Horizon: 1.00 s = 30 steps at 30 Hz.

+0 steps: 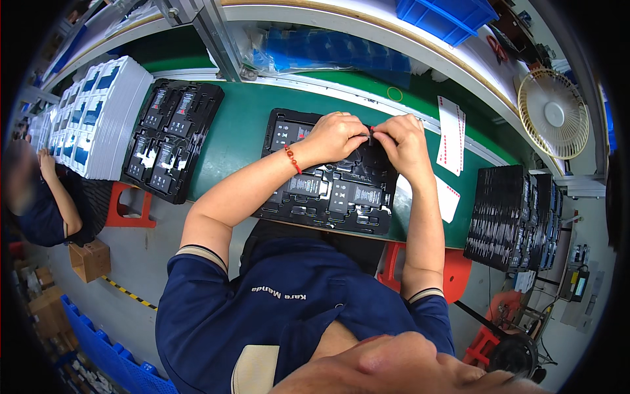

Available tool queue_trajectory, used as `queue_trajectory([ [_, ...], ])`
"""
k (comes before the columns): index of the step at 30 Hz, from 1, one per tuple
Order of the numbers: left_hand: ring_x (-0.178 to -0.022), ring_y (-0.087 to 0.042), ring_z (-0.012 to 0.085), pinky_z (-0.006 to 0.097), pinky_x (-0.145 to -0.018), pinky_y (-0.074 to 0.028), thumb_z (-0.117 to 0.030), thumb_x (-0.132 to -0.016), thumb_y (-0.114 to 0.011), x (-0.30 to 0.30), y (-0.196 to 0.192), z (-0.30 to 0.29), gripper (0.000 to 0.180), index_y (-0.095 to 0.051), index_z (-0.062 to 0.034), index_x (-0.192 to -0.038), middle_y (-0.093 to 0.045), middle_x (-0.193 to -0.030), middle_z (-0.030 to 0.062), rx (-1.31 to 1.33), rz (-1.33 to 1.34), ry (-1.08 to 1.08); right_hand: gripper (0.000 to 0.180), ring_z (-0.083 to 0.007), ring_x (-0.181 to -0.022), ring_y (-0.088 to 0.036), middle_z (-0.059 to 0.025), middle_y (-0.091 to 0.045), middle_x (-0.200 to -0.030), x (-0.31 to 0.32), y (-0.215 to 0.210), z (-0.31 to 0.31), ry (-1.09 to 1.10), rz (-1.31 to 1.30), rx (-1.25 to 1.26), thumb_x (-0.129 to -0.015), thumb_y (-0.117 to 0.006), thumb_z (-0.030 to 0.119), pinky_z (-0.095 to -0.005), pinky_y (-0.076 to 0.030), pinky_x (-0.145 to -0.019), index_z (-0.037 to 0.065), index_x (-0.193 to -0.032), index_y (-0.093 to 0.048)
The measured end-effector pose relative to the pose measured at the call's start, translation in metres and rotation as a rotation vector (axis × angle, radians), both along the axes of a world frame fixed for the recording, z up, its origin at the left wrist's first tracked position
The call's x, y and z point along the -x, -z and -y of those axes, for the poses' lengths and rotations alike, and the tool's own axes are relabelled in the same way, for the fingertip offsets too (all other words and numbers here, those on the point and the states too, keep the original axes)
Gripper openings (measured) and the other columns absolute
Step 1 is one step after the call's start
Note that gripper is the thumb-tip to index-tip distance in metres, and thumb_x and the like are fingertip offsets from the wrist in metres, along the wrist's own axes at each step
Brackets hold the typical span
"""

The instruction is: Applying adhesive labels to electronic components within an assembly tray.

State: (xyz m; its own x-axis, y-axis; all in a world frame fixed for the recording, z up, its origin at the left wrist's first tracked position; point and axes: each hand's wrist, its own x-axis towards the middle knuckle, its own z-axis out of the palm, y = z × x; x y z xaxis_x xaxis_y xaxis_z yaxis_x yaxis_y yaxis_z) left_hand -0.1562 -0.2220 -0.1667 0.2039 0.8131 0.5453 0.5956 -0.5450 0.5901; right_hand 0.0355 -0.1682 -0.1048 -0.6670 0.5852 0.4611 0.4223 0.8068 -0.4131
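Both hands (341, 136) (401, 141) pinch a small dark piece (370, 132) over the far right of the black tray (377, 161)

Head view: left and right fingertips meet on the piece, equally near; it is too small to tell its long axis; the tray lies beneath and to the near side, tilted slightly, flat packs (366, 196) in its near pockets; the left forearm (259, 177) screens its left part, a white sheet (448, 201) passes under the right forearm (425, 226), and stacked trays (497, 220) stand well apart to the right
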Motion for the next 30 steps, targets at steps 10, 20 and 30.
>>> queue_trajectory([
  [10,-0.082,-0.068,0.0294,0.039,-0.074,-0.052,-0.009,-0.08,-0.07,-0.002,0.0,0.0,0.01,-0.072,-0.0046,-0.088,-0.071,-0.087,0.0114,-0.068,-0.016,0.013,0.01,-0.0229,-0.083,-0.056,-0.004,-0.059,-0.07,0.007,0.005,0.007,-0.065,0.151,-0.359,-0.066,-0.071,0.013,-0.0399,-0.041,-0.084,0.007,-0.063,-0.063],
  [20,-0.096,-0.064,0.0237,0.037,-0.084,-0.049,-0.034,-0.08,-0.077,0.004,-0.008,0.021,0.032,-0.072,-0.0052,-0.094,-0.07,-0.101,0.0084,-0.255,-0.297,0.105,0.03,-0.0293,-0.084,-0.061,-0.0091,-0.068,-0.09,-0.095,0.035,0.018,0.432,-0.09,-0.153,-0.076,-0.078,0.013,-0.0402,-0.045,-0.079,0.008,-0.104,-0.07],
  [30,-0.094,-0.067,0.022,0.038,-0.085,-0.05,-0.032,-0.078,-0.076,0.006,-0.003,0.027,0.025,-0.073,-0.0093,-0.089,-0.071,-0.1,0.0047,-0.265,-0.327,0.1,0.023,-0.0348,-0.081,-0.061,-0.0166,-0.062,-0.083,-0.213,0.095,0.019,0.685,0.043,-0.103,-0.073,-0.065,-0.004,-0.0432,-0.049,-0.073,0.006,-0.091,-0.074],
])
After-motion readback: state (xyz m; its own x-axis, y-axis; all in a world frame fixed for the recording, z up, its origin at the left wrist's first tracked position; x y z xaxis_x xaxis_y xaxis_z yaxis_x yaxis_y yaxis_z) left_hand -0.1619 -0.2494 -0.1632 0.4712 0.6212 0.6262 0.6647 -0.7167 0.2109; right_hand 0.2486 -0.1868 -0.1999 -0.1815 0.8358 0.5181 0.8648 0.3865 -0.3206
